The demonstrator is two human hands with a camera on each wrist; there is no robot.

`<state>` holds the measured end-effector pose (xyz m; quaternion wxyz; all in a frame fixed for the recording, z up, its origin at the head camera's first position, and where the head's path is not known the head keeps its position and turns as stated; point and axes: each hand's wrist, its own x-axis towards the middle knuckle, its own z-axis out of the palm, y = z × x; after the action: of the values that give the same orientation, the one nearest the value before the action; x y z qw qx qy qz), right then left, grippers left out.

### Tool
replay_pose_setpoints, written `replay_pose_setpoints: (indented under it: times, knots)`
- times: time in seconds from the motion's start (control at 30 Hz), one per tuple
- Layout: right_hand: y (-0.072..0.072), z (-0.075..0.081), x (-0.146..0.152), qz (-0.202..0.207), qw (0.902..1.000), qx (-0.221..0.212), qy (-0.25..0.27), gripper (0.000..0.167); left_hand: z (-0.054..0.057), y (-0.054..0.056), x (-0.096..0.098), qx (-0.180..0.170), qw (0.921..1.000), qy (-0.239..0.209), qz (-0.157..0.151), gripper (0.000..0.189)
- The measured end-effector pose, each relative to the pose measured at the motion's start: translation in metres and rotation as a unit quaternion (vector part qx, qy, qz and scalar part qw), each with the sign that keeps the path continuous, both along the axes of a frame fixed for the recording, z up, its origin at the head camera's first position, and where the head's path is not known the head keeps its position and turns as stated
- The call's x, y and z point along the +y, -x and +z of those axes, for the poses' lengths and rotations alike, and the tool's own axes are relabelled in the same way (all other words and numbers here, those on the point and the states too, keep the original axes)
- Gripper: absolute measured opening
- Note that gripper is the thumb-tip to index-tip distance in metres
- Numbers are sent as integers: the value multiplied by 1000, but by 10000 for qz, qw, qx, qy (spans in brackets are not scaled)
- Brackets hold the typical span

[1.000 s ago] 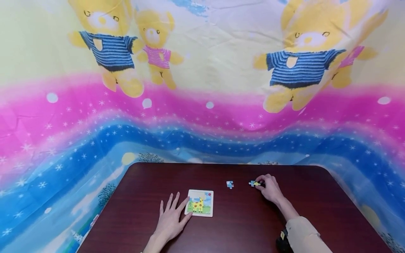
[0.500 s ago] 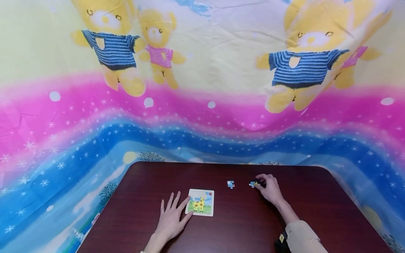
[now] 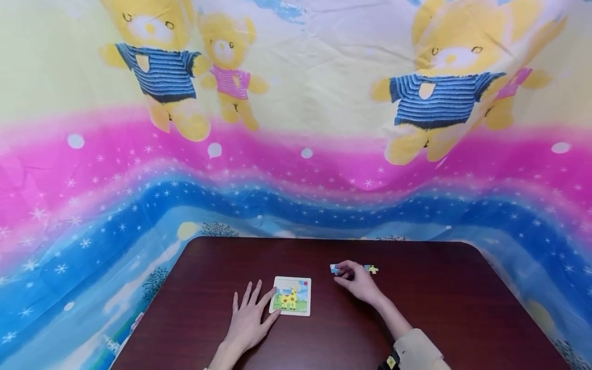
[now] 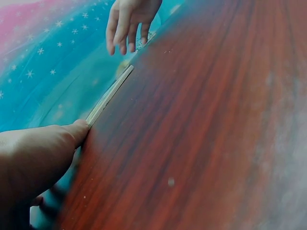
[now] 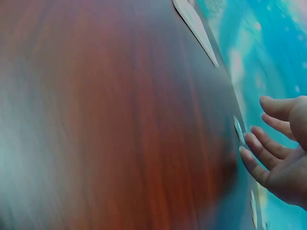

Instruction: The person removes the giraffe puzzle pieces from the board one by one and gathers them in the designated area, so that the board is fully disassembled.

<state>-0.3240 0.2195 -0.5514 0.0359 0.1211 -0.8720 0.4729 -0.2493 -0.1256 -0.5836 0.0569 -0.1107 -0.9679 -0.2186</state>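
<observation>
A square puzzle board with a pale frame and a yellow, brown-spotted giraffe pictured on a blue and green ground was set flat on the dark red-brown, wood-grained surface. At its left edge it was touched by the left hand, whose fingers were spread and nearly straight; the edge was met by the thumb and forefinger, and nothing was gripped.

The right hand was held just over a small blue-and-white jigsaw piece, which was partly hidden by the fingers in the head view. The fingers were loosely bent and a gap was left between thumb and forefinger; in both wrist views nothing was seen to be held in them. Whether the piece was touched by a fingertip could not be told.

Farther right, a small blue-and-yellow jigsaw piece with rounded knobs was laid flat on the surface, well apart from the board. A beige sleeve was worn on the right arm. Behind the surface, a fabric backdrop printed with yellow bears and white snowflakes was hung.
</observation>
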Motion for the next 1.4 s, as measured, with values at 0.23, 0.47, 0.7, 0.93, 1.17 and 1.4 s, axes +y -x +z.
replay_pose_setpoints:
  times: [0.23,0.47,0.7,0.93,1.17,1.4]
  knots:
    - [-7,-7,-47,569,9974,356,-248,17,0,0,0,-28,10000,60,22,62]
    - [-10,-10,-76,825,9937,268,-708,16,1,-1,2,-16,10000,68,42,61]
    - [-12,-12,-90,844,9894,431,-1098,17,-1,-1,1,47,9999,74,49,61]
    - [-14,-16,-99,752,9898,492,-1102,9,-1,-1,2,56,10000,53,39,61]
    - [-14,-19,-102,647,9890,814,-1054,10,-1,-1,2,93,9999,14,40,61]
    - [-13,-21,-103,423,9887,732,-1240,11,-2,-2,2,59,10000,-19,41,61]
